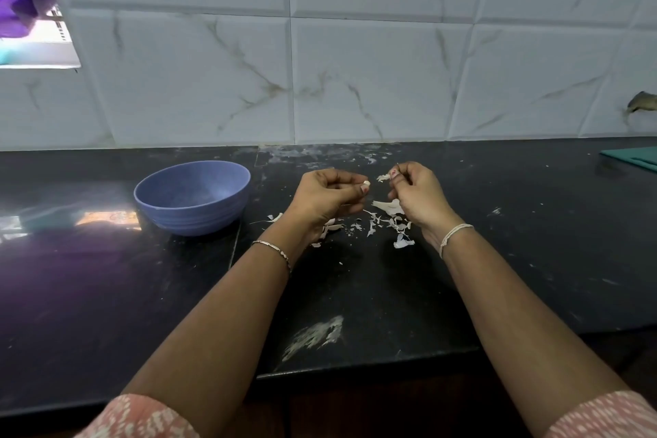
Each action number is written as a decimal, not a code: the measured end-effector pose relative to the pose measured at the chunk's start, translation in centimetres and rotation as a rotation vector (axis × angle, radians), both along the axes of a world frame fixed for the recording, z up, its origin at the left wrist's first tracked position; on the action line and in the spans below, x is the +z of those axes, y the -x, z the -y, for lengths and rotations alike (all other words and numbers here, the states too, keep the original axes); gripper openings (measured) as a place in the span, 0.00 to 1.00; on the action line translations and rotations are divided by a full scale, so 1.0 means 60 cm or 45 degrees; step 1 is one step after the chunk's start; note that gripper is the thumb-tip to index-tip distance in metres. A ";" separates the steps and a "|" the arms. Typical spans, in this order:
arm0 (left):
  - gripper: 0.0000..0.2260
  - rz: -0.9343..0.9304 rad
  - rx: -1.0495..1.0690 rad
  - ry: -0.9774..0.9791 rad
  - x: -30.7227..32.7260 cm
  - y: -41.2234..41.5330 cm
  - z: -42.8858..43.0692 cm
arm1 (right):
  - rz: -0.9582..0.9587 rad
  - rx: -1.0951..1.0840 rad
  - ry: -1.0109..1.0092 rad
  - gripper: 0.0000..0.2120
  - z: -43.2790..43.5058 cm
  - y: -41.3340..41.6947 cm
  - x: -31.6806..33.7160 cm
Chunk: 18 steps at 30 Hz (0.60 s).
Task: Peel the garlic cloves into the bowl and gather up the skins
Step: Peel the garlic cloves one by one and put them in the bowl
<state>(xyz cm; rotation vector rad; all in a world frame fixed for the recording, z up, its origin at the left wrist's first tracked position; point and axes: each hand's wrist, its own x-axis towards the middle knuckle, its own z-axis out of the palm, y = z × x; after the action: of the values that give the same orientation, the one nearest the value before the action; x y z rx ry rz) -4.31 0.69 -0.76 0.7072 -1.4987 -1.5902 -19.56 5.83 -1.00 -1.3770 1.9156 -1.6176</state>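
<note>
While both hands hang just above the dark countertop, the left hand has its fingers curled in and pinches a small pale garlic clove between thumb and fingertips, the clove poking out toward the other hand. Just beside it, the right hand is likewise curled, and its thumb and forefinger pinch a thin strip of skin, which sits apart from the clove by a narrow gap. Below and between the two wrists, loose skins lie scattered on the counter, some partly hidden under the left hand. A blue bowl stands upright to the left of the left hand, near it but not touching. Behind everything rises a white marbled tiled wall.
</note>
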 end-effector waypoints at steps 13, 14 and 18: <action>0.02 0.046 0.271 0.179 0.063 -0.105 0.003 | -0.776 -0.019 -0.125 0.11 -0.021 -0.009 -0.007; 0.02 0.124 0.329 0.263 0.074 -0.131 0.007 | -0.766 0.030 -0.058 0.10 -0.021 -0.018 -0.005; 0.05 0.714 0.588 0.622 0.096 -0.235 0.040 | -0.808 0.252 0.012 0.03 -0.022 -0.071 0.018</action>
<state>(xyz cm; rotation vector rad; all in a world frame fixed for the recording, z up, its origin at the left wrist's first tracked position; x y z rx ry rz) 9.80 -1.69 5.00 1.1586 -1.8496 -0.6607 -15.32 7.13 0.08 -2.1984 1.9802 -1.1797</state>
